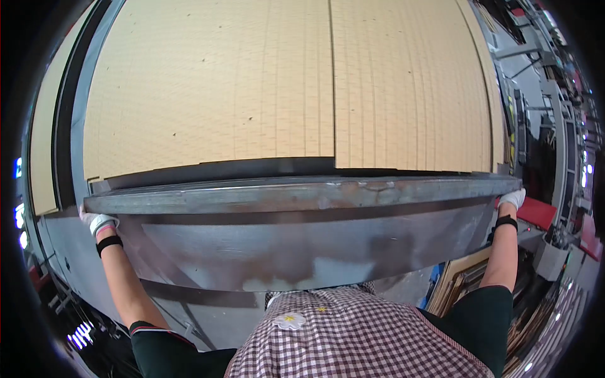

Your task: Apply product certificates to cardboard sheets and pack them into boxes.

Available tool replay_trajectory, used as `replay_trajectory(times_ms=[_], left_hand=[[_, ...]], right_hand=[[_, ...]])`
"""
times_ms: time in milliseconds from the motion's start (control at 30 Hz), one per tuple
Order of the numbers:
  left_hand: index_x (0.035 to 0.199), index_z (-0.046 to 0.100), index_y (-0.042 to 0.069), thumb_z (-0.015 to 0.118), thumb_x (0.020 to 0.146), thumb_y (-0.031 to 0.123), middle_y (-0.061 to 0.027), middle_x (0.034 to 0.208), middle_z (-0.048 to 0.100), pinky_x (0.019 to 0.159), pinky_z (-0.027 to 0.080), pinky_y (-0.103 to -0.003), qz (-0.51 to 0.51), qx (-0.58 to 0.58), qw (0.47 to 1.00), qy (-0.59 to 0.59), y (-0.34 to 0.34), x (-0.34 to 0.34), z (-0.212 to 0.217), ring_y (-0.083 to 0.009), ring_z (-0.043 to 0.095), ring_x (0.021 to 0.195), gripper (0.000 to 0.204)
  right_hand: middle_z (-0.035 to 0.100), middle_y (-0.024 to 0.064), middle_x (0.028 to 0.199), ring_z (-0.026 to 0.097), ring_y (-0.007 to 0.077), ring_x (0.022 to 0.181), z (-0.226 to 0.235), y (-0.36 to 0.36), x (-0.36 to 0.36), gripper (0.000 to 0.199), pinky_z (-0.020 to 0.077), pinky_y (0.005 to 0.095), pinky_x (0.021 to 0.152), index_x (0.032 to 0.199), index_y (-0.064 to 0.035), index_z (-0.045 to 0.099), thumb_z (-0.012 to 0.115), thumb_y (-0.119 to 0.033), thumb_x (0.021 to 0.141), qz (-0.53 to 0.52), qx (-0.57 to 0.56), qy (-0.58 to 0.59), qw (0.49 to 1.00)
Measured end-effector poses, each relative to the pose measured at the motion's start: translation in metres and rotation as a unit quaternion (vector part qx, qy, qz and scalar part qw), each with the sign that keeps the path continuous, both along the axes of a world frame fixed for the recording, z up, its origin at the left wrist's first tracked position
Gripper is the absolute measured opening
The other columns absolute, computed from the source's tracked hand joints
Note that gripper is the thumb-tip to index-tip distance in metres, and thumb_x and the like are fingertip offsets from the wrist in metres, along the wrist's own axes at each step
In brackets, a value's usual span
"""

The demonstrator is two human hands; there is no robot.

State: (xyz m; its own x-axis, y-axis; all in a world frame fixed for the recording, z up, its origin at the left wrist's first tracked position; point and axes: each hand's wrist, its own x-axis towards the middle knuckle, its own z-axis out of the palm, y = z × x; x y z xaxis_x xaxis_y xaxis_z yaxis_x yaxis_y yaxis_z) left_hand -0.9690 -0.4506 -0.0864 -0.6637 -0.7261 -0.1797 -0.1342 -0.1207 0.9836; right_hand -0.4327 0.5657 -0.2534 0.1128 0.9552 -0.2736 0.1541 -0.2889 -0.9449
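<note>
Over the head camera I see both arms spread wide, reaching forward. My gloved left hand (101, 222) and right hand (513, 198) meet opposite ends of the long metal bar (302, 196), crosswise below pale panels (214, 88); I can't tell how far either closes or grips.

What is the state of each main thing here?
Long grey metal bar: crosswise, brown-stained.
Left white-gloved hand: at bar's left end, grip unclear.
Right white-gloved hand: at bar's right end, grip unclear.
Cream ribbed sheets: side by side, front edges uneven.
Grey metal panel: patchily discoloured.
Checkered cloth apron: worn.
</note>
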Motion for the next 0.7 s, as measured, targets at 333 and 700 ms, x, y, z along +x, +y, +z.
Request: replay_trajectory(times_ms=[333, 700], left_hand=[[0.114, 0.057, 0.013, 0.038, 0.084, 0.046, -0.0085, 0.118, 0.057, 0.093, 0.04, -0.045, -0.021, 0.098, 0.994, -0.051, 0.023, -0.025, -0.107, -0.0298, 0.053, 0.107, 0.049], [0.102, 0.06, 0.009, 0.049, 0.084, 0.044, -0.0069, 0.102, 0.062, 0.088, 0.043, -0.04, 0.002, 0.123, 0.992, -0.016, 0.066, 0.04, -0.05, -0.0269, 0.055, 0.095, 0.04]], right_hand=[[0.063, 0.0095, 0.105, 0.059, 0.0267, 0.094, 0.082, 0.11, 0.094, 0.04, 0.0444, 0.0371, 0.088, 0.103, -0.0022, 0.061, 0.042, -0.034, 0.088, 0.007, 0.078, 0.051, 0.996], [0.039, 0.0095, 0.141, 0.037, 0.0259, 0.128, 0.06, -0.019, 0.098, 0.062, 0.0232, 0.0383, 0.109, 0.133, -0.0036, 0.042, 0.035, -0.048, 0.09, 0.058, -0.091, 0.194, 0.975]])
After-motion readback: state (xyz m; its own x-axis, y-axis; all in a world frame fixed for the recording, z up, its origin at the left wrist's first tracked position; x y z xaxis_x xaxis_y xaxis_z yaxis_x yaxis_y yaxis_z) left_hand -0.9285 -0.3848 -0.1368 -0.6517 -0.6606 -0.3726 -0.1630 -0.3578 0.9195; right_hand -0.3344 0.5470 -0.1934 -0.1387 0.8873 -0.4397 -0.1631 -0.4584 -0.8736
